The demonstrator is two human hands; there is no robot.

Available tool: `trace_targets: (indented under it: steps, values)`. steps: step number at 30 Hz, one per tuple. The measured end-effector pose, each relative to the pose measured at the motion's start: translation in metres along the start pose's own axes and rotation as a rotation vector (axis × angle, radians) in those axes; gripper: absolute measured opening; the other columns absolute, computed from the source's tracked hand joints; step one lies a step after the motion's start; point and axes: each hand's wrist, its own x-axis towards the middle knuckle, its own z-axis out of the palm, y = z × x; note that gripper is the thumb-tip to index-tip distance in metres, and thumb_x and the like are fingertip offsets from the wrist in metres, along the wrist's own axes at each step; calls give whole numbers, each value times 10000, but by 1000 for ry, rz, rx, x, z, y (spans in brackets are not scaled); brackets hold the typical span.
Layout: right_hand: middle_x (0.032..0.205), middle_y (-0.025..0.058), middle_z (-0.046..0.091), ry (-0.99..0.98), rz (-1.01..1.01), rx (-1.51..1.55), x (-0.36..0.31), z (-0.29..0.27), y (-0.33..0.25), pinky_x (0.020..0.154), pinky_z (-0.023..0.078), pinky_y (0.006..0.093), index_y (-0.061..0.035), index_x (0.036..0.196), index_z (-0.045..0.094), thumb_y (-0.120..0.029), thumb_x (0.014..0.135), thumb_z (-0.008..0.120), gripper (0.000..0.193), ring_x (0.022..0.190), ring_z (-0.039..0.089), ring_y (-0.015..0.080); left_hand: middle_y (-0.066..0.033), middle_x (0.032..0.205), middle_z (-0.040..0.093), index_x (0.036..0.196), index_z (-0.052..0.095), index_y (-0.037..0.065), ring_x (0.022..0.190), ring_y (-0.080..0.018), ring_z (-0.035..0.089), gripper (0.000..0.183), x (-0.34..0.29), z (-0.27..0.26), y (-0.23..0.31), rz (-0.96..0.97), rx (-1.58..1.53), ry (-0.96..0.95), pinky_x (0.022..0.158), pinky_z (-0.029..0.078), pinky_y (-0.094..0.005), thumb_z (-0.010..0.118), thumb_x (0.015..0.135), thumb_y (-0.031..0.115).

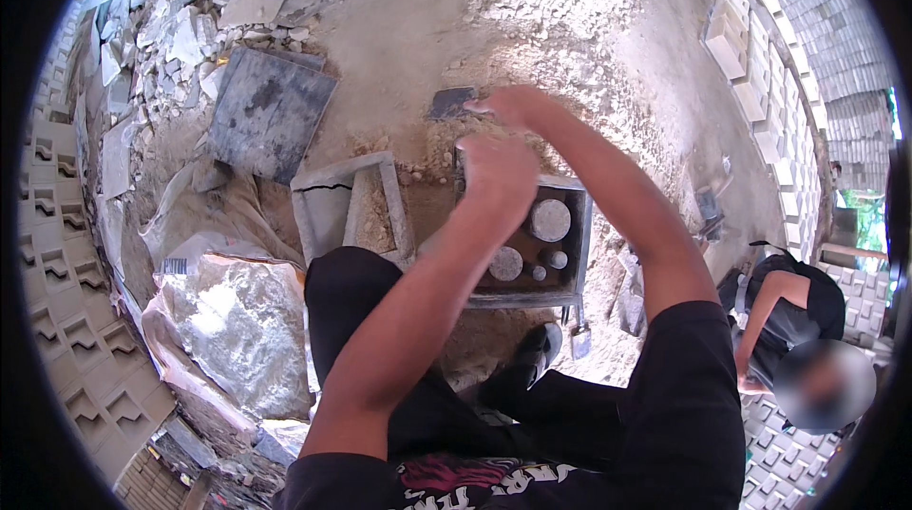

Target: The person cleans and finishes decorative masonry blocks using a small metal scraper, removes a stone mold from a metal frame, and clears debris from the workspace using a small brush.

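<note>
My right hand [513,108] reaches out past the far side of an open rectangular mould [582,242]. Its fingers close at the right end of a small dark flat plate [450,103], which lies against the sandy ground. Nearer to me, my left hand [499,170] is closed above the mould's far left part; its fingertips are partly hidden, so what they grip cannot be made out. Inside the mould stand round grey discs, a large one [550,221] at the right and another [505,263] near the front, with smaller round pieces [552,258] beside them.
Left of the mould is a grey tray [391,189] with sandy material. An open sack of pale powder [237,330] stands at my left, below a dark square board [271,114]. A trowel [580,339] lies by the mould's near right corner. Another person [788,301] crouches at the right near stacked blocks [750,83].
</note>
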Motion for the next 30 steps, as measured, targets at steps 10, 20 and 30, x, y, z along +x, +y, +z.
trace_targets:
  steps: [10, 20, 30]
  values:
    - [1025, 120, 595, -323, 129, -33, -127, 45, 57, 710, 517, 390, -403, 1414, 360, -22, 863, 510, 686, 853, 621, 254, -185, 870, 666, 979, 628, 8, 853, -286, 664, 204, 10, -41, -82, -279, -933, 634, 737, 495, -365, 499, 825, 35]
    - [840, 147, 603, 152, 240, 83, -39, -25, 13, 695, 538, 412, -303, 1430, 365, -145, 960, 423, 499, 700, 608, 227, -135, 986, 652, 1010, 620, 8, 943, -229, 609, 263, 8, -79, -80, -180, -1228, 1036, 842, 458, -328, 435, 834, -54]
    - [1060, 199, 625, 29, 283, 104, -65, 33, 25, 821, 526, 437, -244, 1458, 304, -42, 868, 461, 644, 927, 644, 324, -79, 949, 660, 1029, 637, 17, 920, -153, 605, 237, 18, -72, -78, -177, -1175, 711, 866, 445, -274, 481, 860, -43]
